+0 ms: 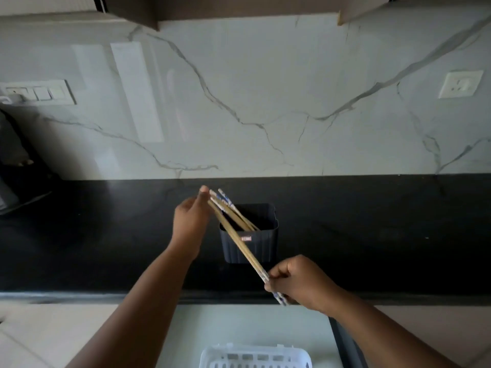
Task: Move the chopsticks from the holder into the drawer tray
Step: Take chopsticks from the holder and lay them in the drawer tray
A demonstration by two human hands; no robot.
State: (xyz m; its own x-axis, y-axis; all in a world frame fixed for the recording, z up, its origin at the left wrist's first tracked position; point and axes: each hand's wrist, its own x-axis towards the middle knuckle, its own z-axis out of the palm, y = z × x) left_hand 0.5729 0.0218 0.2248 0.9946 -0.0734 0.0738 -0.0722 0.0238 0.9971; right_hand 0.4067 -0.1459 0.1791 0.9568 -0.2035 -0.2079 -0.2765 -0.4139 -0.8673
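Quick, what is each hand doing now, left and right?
Left hand: pinches the tops of the chopsticks in the holder.
Right hand: grips a pulled-out pair of chopsticks.

Wooden chopsticks (pixel 240 244) (printed ends) — matt ribbed plastic holder (pixel 249 243); glossy marble backsplash (pixel 265 102).

Black stone bench (pixel 372 235) runs the full width under the marble wall. Dark ribbed holder (pixel 249 245) sits on it around center, and some dark appliance (pixel 16 176) sits over at 9 o'clock.
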